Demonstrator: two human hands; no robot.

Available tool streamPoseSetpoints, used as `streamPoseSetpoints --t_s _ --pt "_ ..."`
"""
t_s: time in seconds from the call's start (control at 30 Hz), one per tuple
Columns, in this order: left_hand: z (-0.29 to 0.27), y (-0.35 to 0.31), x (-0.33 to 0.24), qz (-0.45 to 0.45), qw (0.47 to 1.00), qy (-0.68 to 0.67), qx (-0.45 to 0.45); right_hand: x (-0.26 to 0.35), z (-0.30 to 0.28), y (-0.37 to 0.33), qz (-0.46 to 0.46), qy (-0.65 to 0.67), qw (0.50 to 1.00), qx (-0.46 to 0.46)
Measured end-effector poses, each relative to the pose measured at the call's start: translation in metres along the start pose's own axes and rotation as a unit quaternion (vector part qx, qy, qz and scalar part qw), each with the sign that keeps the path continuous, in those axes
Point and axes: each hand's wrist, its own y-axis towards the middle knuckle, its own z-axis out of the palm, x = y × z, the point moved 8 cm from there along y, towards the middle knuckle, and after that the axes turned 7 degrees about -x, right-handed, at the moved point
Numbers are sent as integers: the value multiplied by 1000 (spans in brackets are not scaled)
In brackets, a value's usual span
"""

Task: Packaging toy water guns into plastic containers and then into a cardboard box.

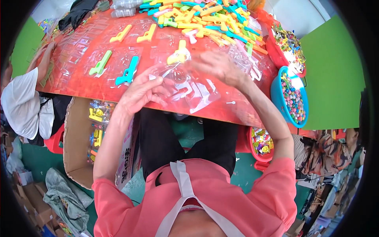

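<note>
My left hand (143,90) is closed on the edge of a clear plastic blister tray (199,96), above the table's near edge. Over the tray's far side, my right hand (219,67) is smeared by motion, so its fingers cannot be made out. Just beyond the hands lies a yellow toy gun (179,52). To the left, a blue toy gun (128,71) and a green toy gun (101,63) rest on clear trays. Farther back are two orange toy guns, one at the left (121,34) and one at the right (147,33).
A heap of toy guns (213,19) covers the back of the red table (90,89). At right stand a blue basin (276,89) of small balls and a red basin (272,49). A cardboard box (75,146) sits below left. Another person (23,102) works at far left.
</note>
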Motion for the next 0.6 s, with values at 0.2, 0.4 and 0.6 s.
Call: streamPoseSetpoints --t_s 0.2,0.4,0.6 --pt "-35 -11 -11 126 985 -18 -119 -150 75 33 199 -27 958 -207" --pt "-34 -9 -12 157 977 -41 -135 -241 165 43 291 -80 953 13" --pt "-36 -28 11 128 977 -20 -170 -198 96 53 249 103 963 7"
